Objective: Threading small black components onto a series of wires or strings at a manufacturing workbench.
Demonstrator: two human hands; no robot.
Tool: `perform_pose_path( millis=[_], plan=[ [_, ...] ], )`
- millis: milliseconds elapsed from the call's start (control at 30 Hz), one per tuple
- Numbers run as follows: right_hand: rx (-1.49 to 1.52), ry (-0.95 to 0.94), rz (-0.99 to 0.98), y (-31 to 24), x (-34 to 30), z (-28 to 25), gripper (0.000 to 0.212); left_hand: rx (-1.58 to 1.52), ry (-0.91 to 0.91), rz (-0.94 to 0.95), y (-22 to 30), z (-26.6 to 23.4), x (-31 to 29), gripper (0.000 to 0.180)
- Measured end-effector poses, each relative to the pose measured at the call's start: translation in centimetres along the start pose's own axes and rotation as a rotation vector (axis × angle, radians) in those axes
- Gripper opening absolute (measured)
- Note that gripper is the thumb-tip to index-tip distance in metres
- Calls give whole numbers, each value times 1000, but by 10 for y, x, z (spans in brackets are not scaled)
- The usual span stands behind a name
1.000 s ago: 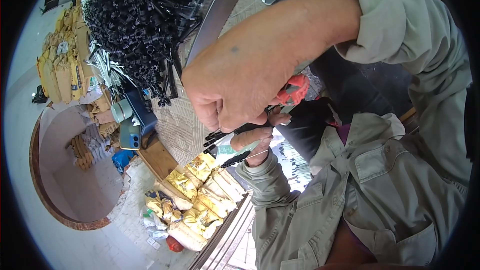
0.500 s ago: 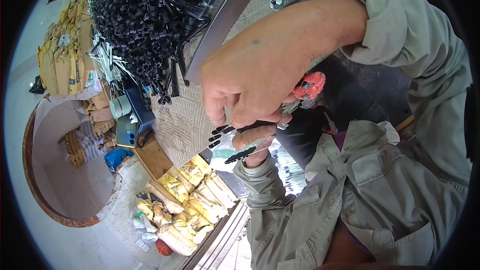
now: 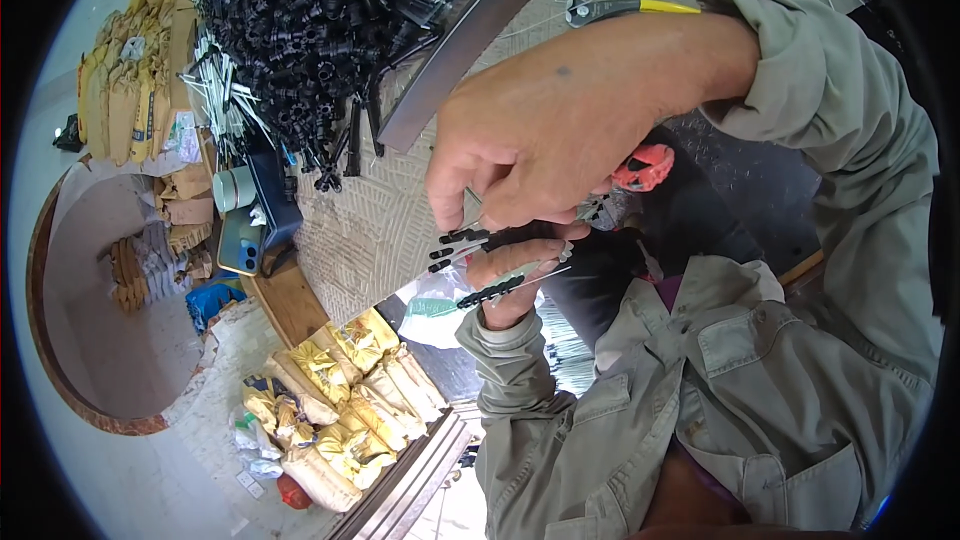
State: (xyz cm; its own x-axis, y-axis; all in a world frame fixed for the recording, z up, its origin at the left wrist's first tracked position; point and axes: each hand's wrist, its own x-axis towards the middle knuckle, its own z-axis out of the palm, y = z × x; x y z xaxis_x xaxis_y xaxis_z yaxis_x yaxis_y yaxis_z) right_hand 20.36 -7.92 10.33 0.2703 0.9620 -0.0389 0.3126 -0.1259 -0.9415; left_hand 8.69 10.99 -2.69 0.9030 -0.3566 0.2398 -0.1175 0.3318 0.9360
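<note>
Black plastic, ridged, tips the thin pale rods (image 3: 490,292) clamped under the thumb of my left hand (image 3: 512,264), near the edge of the patterned cream tabletop (image 3: 355,220), while my right hand (image 3: 545,130) arches over them, fingers curled, and I can't tell what it pinches. A few are in hand, whether finished I can't say, and I'd judge plenty left, with that tangled heap of black plastic fittings (image 3: 310,40) piled high! Slender, dark-ended, they fan out unevenly leftward, and beyond my right wrist lie yellow-handled metal pliers (image 3: 610,10).
</note>
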Motion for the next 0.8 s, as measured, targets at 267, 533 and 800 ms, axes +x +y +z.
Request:
perform_pose_path(
  millis=[267, 533, 800],
  plan=[
    [5, 23, 118, -13, 1, 4, 29, 57, -71, -17, 12, 0, 1, 16],
    [-161, 255, 75, -19, -3, 18, 23, 310, -5, -131, 26, 4, 1, 19],
    [-330, 273, 168, -32, -14, 22, 23, 288, 49, 7, 16, 9, 4, 17]
  ],
)
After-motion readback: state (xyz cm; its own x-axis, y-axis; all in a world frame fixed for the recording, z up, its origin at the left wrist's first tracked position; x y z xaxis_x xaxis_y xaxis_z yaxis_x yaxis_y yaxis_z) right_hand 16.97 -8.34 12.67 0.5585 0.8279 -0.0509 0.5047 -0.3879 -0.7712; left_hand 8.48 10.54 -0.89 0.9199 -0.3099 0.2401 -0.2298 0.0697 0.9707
